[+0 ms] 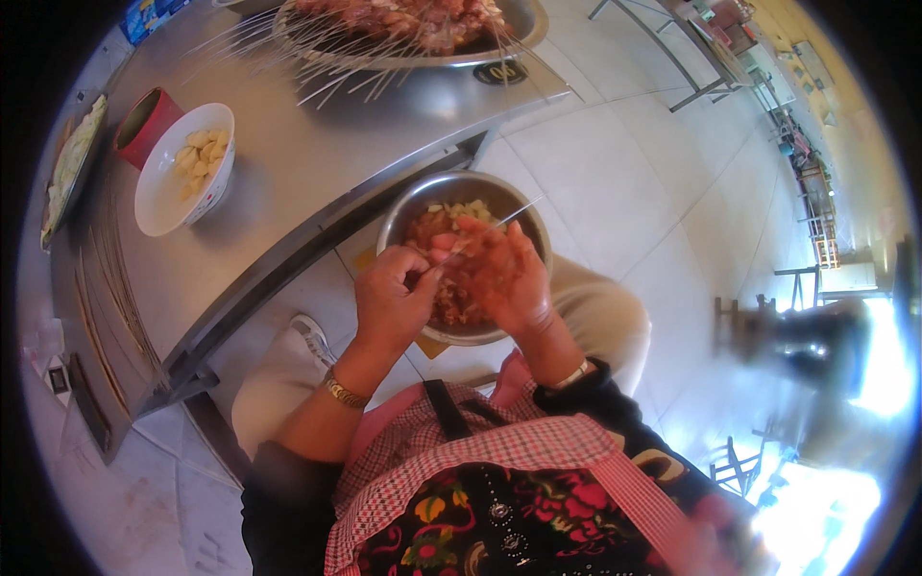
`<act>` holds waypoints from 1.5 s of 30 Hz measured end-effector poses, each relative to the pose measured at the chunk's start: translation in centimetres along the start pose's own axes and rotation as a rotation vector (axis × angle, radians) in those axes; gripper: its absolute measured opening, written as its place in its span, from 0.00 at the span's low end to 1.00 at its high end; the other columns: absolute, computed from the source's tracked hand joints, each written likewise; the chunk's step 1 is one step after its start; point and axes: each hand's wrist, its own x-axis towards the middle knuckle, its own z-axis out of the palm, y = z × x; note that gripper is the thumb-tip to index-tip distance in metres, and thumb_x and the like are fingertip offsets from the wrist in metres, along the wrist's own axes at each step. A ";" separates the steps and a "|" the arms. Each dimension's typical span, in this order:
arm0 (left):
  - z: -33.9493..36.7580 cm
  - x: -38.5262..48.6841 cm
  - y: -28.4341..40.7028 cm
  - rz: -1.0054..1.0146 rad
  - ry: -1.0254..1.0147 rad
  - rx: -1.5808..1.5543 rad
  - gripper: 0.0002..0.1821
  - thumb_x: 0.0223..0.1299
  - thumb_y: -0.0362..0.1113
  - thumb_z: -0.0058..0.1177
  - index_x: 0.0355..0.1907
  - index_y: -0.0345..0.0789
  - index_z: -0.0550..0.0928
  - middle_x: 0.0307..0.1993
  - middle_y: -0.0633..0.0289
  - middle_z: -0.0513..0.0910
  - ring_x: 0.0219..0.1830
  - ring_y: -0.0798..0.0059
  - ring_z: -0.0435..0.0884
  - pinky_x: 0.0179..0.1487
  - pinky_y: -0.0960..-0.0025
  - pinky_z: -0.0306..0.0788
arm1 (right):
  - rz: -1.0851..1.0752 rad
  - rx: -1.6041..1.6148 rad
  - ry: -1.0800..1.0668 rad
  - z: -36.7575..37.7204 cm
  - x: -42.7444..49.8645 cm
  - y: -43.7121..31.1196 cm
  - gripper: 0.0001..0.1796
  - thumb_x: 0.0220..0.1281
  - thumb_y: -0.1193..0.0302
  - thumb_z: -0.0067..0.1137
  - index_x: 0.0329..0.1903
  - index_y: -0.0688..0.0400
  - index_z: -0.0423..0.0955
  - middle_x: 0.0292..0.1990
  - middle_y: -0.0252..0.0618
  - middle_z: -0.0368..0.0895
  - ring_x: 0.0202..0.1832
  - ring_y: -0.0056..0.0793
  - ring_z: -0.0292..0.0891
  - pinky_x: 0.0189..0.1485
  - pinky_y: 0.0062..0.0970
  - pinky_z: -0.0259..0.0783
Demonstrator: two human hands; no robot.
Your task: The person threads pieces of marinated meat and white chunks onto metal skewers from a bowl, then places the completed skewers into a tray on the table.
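A thin metal skewer slants over a steel bowl of raw cut meat. My left hand pinches the skewer's lower end between thumb and fingers. Across the bowl, my right hand is curled around the skewer's middle, its fingers wet, reddish and blurred. Whether it grips the skewer or a piece of meat cannot be made out. Pale chopped pieces, seemingly garlic, lie on the meat at the bowl's far side. The bowl stands between my knees.
A steel table runs along the left. On it are a white bowl of peeled garlic cloves, a red cup, loose skewers, and a large steel basin of skewered meat, its skewer ends jutting over the rim.
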 end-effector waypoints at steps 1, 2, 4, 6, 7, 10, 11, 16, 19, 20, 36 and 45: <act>-0.2 0.0 0.1 0.021 0.006 0.014 0.09 0.48 0.27 0.62 0.22 0.31 0.74 0.21 0.63 0.74 0.22 0.80 0.71 0.27 0.75 0.66 | 0.003 -0.030 0.030 0.3 -0.1 0.0 0.31 0.69 0.47 0.29 0.59 0.59 0.64 0.52 0.49 0.75 0.54 0.43 0.71 0.61 0.42 0.62; -0.3 0.1 0.1 0.042 0.013 0.028 0.09 0.48 0.27 0.62 0.22 0.31 0.74 0.21 0.63 0.74 0.22 0.80 0.72 0.27 0.75 0.66 | 0.005 -0.060 0.060 0.7 -0.2 -0.1 0.31 0.69 0.47 0.29 0.59 0.59 0.64 0.51 0.49 0.75 0.54 0.43 0.71 0.61 0.42 0.62; -0.6 0.0 0.4 0.013 0.004 0.041 0.09 0.47 0.27 0.61 0.23 0.32 0.74 0.23 0.58 0.75 0.24 0.67 0.75 0.28 0.71 0.68 | 0.017 -0.116 0.112 1.0 -0.4 -0.2 0.30 0.70 0.48 0.30 0.59 0.59 0.64 0.50 0.49 0.76 0.52 0.41 0.72 0.59 0.40 0.64; -0.8 0.0 0.3 0.002 0.005 0.025 0.08 0.46 0.27 0.61 0.23 0.33 0.74 0.23 0.56 0.76 0.25 0.61 0.76 0.29 0.69 0.69 | 0.036 -0.164 0.157 1.1 -0.6 -0.4 0.28 0.70 0.51 0.33 0.58 0.60 0.64 0.49 0.49 0.76 0.50 0.39 0.74 0.58 0.38 0.67; -0.9 0.1 0.2 0.006 0.010 0.003 0.08 0.47 0.27 0.61 0.23 0.33 0.74 0.23 0.56 0.76 0.25 0.61 0.76 0.29 0.69 0.69 | 0.028 -0.225 0.177 1.3 -0.9 -0.4 0.28 0.70 0.51 0.33 0.58 0.60 0.63 0.48 0.49 0.77 0.49 0.38 0.74 0.57 0.37 0.67; -1.3 0.5 -0.7 -0.044 -0.016 -0.098 0.08 0.49 0.28 0.60 0.24 0.32 0.74 0.21 0.57 0.76 0.23 0.67 0.77 0.29 0.71 0.69 | 0.025 -0.420 0.198 2.0 -1.6 -1.1 0.27 0.71 0.53 0.34 0.59 0.61 0.63 0.45 0.49 0.78 0.45 0.37 0.76 0.54 0.35 0.70; -1.4 0.6 -1.0 -0.070 -0.030 -0.137 0.08 0.50 0.28 0.60 0.24 0.32 0.74 0.21 0.57 0.77 0.23 0.69 0.77 0.29 0.72 0.69 | 0.035 -0.492 0.178 1.9 -1.7 -1.8 0.26 0.71 0.55 0.33 0.59 0.61 0.63 0.44 0.49 0.79 0.45 0.36 0.77 0.53 0.34 0.71; -1.7 0.7 -0.6 -0.185 -0.050 -0.228 0.06 0.53 0.29 0.57 0.26 0.31 0.76 0.21 0.60 0.79 0.23 0.79 0.76 0.30 0.75 0.70 | -0.058 -0.960 0.415 -2.4 -0.8 -4.9 0.18 0.68 0.67 0.46 0.55 0.65 0.66 0.39 0.45 0.80 0.40 0.30 0.79 0.43 0.22 0.75; -1.6 0.7 -0.4 -0.221 -0.076 -0.200 0.06 0.53 0.29 0.57 0.26 0.30 0.76 0.21 0.61 0.79 0.24 0.81 0.76 0.30 0.76 0.70 | -0.087 -1.115 0.563 -5.4 -0.1 -5.3 0.17 0.65 0.70 0.51 0.53 0.66 0.68 0.39 0.44 0.80 0.39 0.29 0.79 0.41 0.19 0.75; -1.5 0.7 -0.4 -0.229 -0.085 -0.182 0.06 0.53 0.29 0.57 0.26 0.30 0.76 0.21 0.61 0.79 0.24 0.81 0.76 0.30 0.76 0.70 | -0.091 -1.108 0.557 -6.1 -0.1 -5.2 0.17 0.64 0.70 0.52 0.53 0.65 0.69 0.39 0.44 0.80 0.40 0.30 0.79 0.42 0.20 0.75; -0.5 0.5 -1.2 -0.244 -0.229 0.013 0.07 0.53 0.28 0.56 0.23 0.29 0.76 0.18 0.66 0.75 0.22 0.86 0.70 0.26 0.78 0.64 | 0.079 -0.346 0.296 -2.1 1.5 -0.6 0.08 0.60 0.76 0.54 0.42 0.58 0.71 0.39 0.41 0.80 0.40 0.30 0.78 0.43 0.26 0.78; -2.8 0.9 -1.5 -0.313 -0.315 -0.019 0.08 0.53 0.29 0.58 0.22 0.30 0.76 0.17 0.68 0.74 0.21 0.87 0.69 0.25 0.79 0.63 | -0.085 -0.193 0.383 -4.6 1.4 -3.0 0.05 0.60 0.80 0.50 0.38 0.58 0.69 0.34 0.39 0.78 0.35 0.29 0.79 0.38 0.26 0.79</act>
